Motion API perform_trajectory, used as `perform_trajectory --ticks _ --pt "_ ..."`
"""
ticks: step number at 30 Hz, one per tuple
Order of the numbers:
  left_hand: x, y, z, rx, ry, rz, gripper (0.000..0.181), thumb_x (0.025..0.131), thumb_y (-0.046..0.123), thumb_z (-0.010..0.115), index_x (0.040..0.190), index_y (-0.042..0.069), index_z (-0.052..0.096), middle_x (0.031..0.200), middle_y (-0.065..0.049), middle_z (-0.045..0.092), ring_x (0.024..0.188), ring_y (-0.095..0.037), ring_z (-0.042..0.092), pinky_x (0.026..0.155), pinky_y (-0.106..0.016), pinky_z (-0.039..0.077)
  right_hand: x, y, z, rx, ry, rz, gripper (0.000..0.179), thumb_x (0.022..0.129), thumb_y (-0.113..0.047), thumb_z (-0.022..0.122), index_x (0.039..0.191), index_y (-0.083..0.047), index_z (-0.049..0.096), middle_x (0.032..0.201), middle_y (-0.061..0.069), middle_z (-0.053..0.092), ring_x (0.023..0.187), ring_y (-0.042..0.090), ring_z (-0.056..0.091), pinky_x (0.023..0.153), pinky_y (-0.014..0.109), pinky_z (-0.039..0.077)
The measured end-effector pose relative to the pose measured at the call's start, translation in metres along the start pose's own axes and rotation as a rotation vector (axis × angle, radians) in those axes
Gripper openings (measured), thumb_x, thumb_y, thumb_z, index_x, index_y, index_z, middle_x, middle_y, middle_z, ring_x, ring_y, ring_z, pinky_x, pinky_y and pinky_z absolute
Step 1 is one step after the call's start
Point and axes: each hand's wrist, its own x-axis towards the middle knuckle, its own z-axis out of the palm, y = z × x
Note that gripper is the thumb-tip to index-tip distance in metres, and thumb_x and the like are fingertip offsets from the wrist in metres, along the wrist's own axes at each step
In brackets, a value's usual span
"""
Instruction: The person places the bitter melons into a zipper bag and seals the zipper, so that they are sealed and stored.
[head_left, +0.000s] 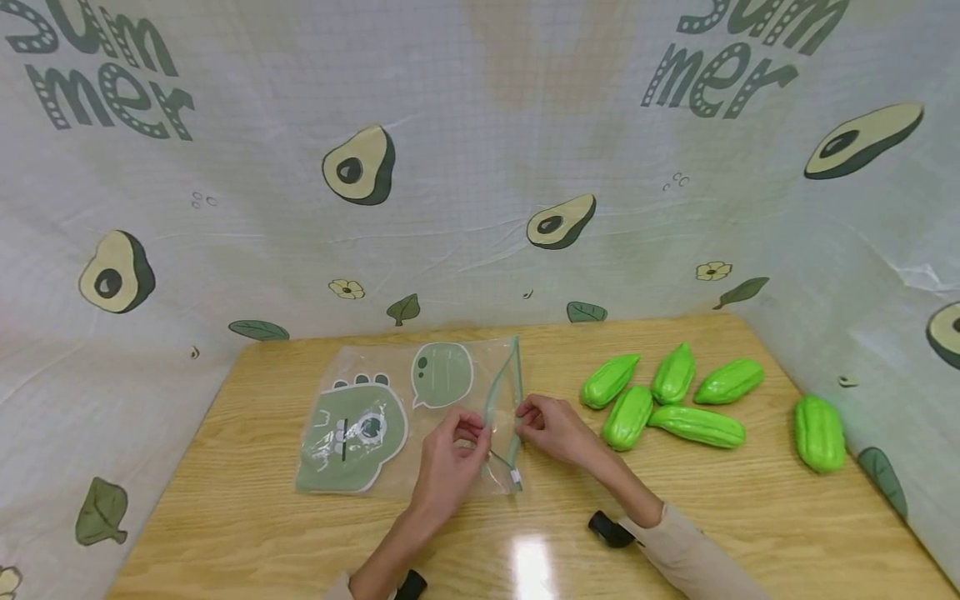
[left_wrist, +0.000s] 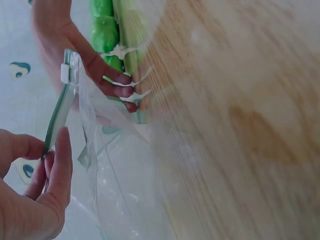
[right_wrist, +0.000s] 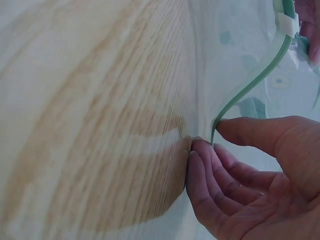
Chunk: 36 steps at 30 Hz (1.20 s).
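Clear zip bag with dinosaur print [head_left: 375,433] flat at centre of frame, mouth facing right; left hand [head_left: 452,457] pinches one green zip edge, right hand [head_left: 557,427] the other, fingertips curled in. Five ribbed green vegetables [head_left: 628,418] clustered right of centre, beyond the right hand; a sixth [head_left: 820,433] lies apart, far right. Avocado-print cloth [head_left: 450,150] walls off the wooden table [head_left: 225,467] behind.

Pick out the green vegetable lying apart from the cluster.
The rightmost green vegetable, near the right edge of the table; the other five lie grouped between it and the clear bag.
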Motion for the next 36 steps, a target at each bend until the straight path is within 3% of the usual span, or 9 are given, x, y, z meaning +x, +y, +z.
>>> perform_trajectory --ticks 10,26,36 --pt "-0.002 -0.002 0.001 -0.008 0.099 -0.005 0.013 0.088 -0.003 0.072 0.093 0.005 0.063 0.083 -0.002 0.066 0.074 -0.013 0.068 0.063 -0.021 0.059 0.000 -0.002 -0.002 0.000 -0.021 -0.011 0.012 0.093 -0.002 0.071 0.103 0.003 0.067 0.088 0.005 0.068 0.078 0.011 0.064 0.070 0.024 0.054" --pt "0.000 -0.004 0.009 0.040 0.084 0.005 0.015 0.086 -0.005 0.072 0.092 0.007 0.065 0.080 -0.001 0.067 0.071 -0.011 0.067 0.057 -0.022 0.058 -0.003 -0.001 0.000 -0.022 0.010 -0.050 0.016 0.096 -0.007 0.071 0.108 0.001 0.063 0.089 0.004 0.065 0.077 0.010 0.062 0.069 0.025 0.053" --pt "0.003 -0.005 0.010 0.030 0.061 -0.023 0.012 0.088 -0.003 0.073 0.093 0.005 0.065 0.079 -0.001 0.067 0.068 -0.009 0.066 0.057 -0.023 0.058 -0.008 -0.004 -0.002 0.047 0.077 -0.028 0.015 0.099 -0.011 0.069 0.108 0.000 0.063 0.097 0.006 0.067 0.086 0.018 0.068 0.076 0.029 0.058"
